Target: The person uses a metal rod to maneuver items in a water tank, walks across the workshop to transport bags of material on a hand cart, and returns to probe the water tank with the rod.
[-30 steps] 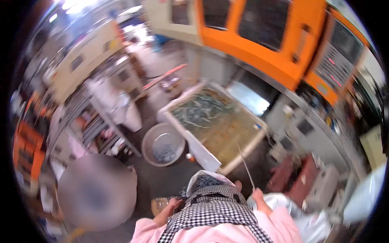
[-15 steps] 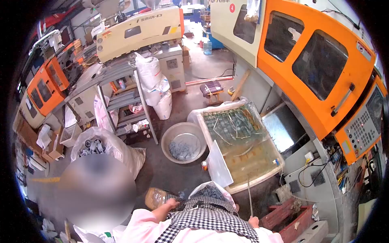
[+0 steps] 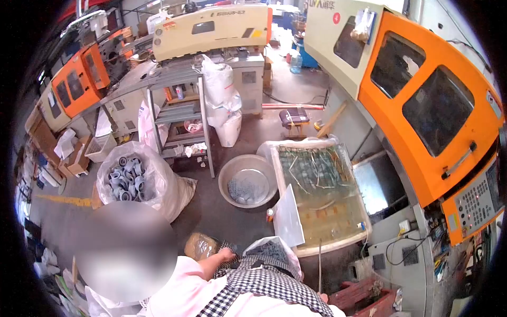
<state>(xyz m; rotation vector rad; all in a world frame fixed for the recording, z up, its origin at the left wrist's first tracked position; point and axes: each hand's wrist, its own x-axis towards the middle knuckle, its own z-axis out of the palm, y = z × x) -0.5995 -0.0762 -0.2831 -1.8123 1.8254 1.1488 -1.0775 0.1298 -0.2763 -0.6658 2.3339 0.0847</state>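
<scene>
My right hand (image 3: 323,297) is at the bottom, mostly hidden by the apron, and closed round the lower end of a thin rod (image 3: 319,267). The rod stands nearly upright in front of the water tank (image 3: 327,245). My left hand (image 3: 227,255) is low beside the black-and-white checked apron (image 3: 253,288), at my left leg; its fingers are too small to read. A brown, plastic-wrapped bundle (image 3: 200,246) lies just left of it. Between my legs is a white bag (image 3: 292,254) with small grey pieces inside.
A metal basin (image 3: 268,196) holds small grey parts. Left of it stands a large clear sack (image 3: 171,185) of grey fittings. A stepped metal stand (image 3: 182,113) and an orange machine (image 3: 391,127) rise behind. A blurred patch covers the lower left.
My view has turned left, so the sack of fittings shows more fully. The rod is still in my right hand, and my left hand stays beside the apron.
</scene>
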